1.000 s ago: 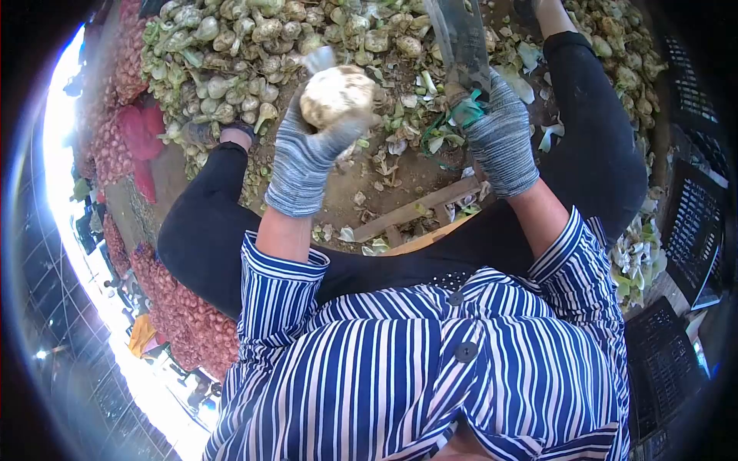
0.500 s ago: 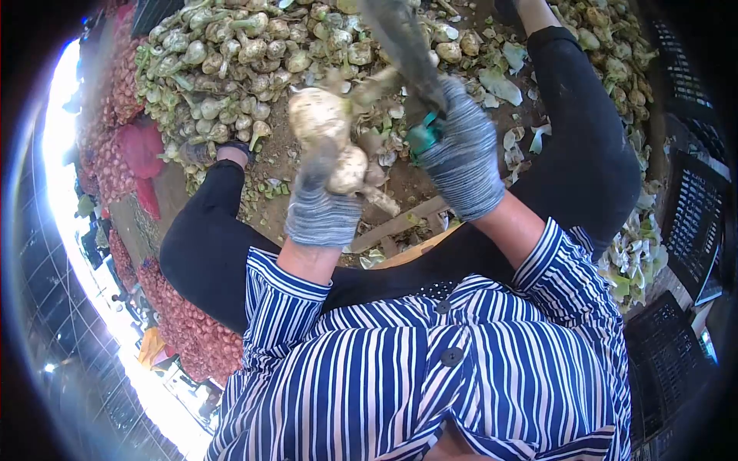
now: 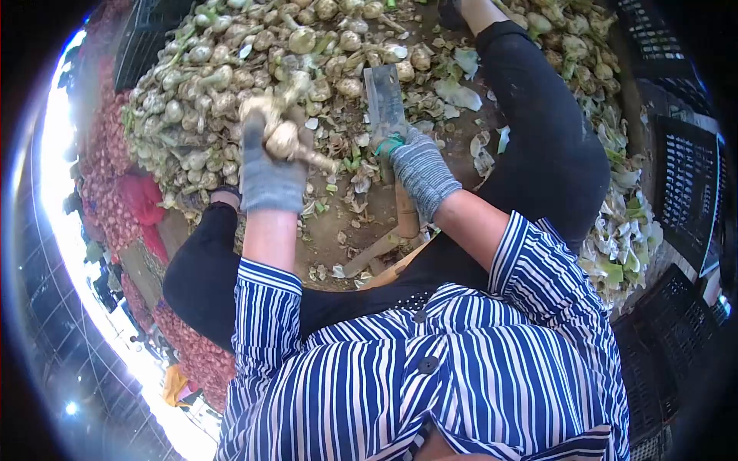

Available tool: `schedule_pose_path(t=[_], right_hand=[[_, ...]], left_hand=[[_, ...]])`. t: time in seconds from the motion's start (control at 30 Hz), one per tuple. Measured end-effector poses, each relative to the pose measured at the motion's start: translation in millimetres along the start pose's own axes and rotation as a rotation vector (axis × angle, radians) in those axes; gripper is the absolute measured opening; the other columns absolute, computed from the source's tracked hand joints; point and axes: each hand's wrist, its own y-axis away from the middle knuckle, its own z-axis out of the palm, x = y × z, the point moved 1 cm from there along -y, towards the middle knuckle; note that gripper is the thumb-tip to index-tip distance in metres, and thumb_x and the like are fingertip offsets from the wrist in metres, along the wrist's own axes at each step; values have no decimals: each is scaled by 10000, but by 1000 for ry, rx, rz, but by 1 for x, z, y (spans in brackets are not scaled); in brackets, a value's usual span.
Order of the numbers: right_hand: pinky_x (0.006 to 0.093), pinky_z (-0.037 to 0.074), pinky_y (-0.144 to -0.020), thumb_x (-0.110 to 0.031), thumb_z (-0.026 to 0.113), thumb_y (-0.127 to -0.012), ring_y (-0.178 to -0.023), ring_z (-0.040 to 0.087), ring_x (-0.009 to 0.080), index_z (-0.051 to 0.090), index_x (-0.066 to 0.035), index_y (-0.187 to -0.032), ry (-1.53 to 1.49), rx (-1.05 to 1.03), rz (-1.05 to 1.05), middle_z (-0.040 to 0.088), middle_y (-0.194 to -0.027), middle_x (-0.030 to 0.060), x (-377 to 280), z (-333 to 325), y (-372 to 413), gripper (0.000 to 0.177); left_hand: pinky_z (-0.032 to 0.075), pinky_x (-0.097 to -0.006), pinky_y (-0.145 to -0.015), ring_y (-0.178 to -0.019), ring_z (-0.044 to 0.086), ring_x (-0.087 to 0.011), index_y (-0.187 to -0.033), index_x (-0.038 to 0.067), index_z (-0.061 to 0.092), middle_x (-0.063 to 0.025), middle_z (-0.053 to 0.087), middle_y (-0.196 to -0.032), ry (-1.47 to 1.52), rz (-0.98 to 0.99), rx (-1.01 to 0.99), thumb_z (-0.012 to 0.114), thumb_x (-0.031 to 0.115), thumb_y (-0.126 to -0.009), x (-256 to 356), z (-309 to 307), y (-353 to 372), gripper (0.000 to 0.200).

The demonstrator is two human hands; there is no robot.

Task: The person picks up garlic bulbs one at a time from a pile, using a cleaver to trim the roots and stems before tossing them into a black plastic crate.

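Imo the key pt is a firm hold on the off-white, dirt-smudged round bulb with a tan stalk (image 3: 283, 140), up in front of the person near the big heap of pale, leafy-stalked bulbs (image 3: 188, 115). The left hand in a grey knit glove (image 3: 270, 180) has it, fingers curled in and partly closed round it; motion blur there, so can't tell exact finger positions. At least one more pale bulb (image 3: 257, 107) seems bunched in the same grip, also blurred. Better to pinch by the round body, fingertips tucked, w/ stalk sticking out clear of the glove, as it does now, pointing R.

The right hand in a striped grey knit glove (image 3: 423, 170) is closed tight on the broad, grey metal cleaver (image 3: 386, 98), by a green tie (image 3: 390, 144) at the blade's base. Blade points fwd, apart from the bulb; can't tell which side is sharp. Safest: edge turned away from L glove, short strokes, wrist steady, esp. b/c knit won't stop a blade.

Looks-wise: bulb is roundish, whitish w/ brown soil marks, stalk thin, dry-looking. Loose skins & leaf scraps (image 3: 457, 94) litter the brown earth floor (image 3: 334, 234).
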Motion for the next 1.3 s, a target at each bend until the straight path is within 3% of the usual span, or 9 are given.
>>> schedule_pose_path(t=[0.17, 0.37, 0.5, 0.57, 0.67, 0.9, 1.1, 1.17, 1.3], right_hand=[[288, 451, -579, -158, 573, -826, -655, 537, 124, 582, -7, -1029, -76, 64, 0, 584, -778, 66, -13, -4, 3, 253], [249, 424, -584, -74, 567, -813, -639, 485, 100, 572, -22, -1097, -280, 245, -186, 562, -766, 26, -42, -26, 10, 289], [221, 428, -672, -62, 563, -846, -743, 496, 85, 572, -38, -1101, -324, 276, -233, 571, -853, 10, -48, -33, 6, 256], [220, 427, -676, -84, 570, -855, -755, 497, 78, 566, -35, -1110, -301, 276, -280, 573, -870, 5, -36, -34, 0, 260], [247, 437, -670, -70, 576, -827, -734, 508, 106, 542, -11, -1135, -303, 282, -234, 581, -843, 39, -36, -36, -5, 315], [252, 442, -639, -62, 584, -808, -708, 517, 112, 529, 7, -1149, -223, 314, -236, 590, -820, 55, -39, -36, -4, 352], [239, 426, -602, -7, 580, -773, -672, 483, 87, 568, -22, -1056, -363, 308, -247, 556, -771, 15, -53, -38, 4, 283], [237, 424, -591, 6, 564, -772, -671, 485, 89, 565, -16, -1048, -120, 307, -359, 550, -756, 27, -43, -41, -6, 277], [350, 489, -660, -47, 600, -742, -737, 612, 274, 570, -20, -1006, 859, 373, -635, 617, -812, 149, -75, -31, 21, 268]], left_hand=[[543, -344, -801, -903, 615, -265, -1036, 20, 517, -100, 588, -997, -49, 8, -542, 661, 329, -819, -34, 142, -54, 404], [486, -356, -796, -921, 575, -238, -1074, 31, 538, -111, 570, -1028, -469, 269, -432, 661, 345, -797, -56, 131, -92, 436], [438, -318, -850, -911, 560, -232, -1164, 28, 562, -98, 615, -1034, -752, -44, 241, 683, 295, -775, -89, -14, -162, 487], [433, -310, -855, -956, 566, -219, -1195, -8, 536, -113, 612, -1079, -1192, 35, 160, 680, 252, -787, -106, -12, -142, 505], [426, -326, -878, -1011, 580, -228, -1172, -26, 540, -154, 610, -1128, -1317, 9, 253, 683, 198, -777, -150, -46, -168, 476], [419, -385, -896, -1027, 559, -317, -1177, 7, 550, -202, 583, -1132, -1817, 52, 332, 545, 375, -840, -151, -15, -159, 499], [505, -300, -683, -765, 615, -166, -1003, 60, 612, -66, 637, -897, -589, -10, 53, 410, 274, -931, -146, -63, -152, 303], [485, -285, -709, -793, 578, -157, -1106, 5, 569, -74, 609, -909, -833, -87, -30, 560, 269, -874, -103, -28, -117, 352], [485, -314, -752, -812, 615, -217, -1066, -21, 605, -144, 655, -939, -1447, 81, -216, 609, 262, -849, -50, 32, -51, 357]])
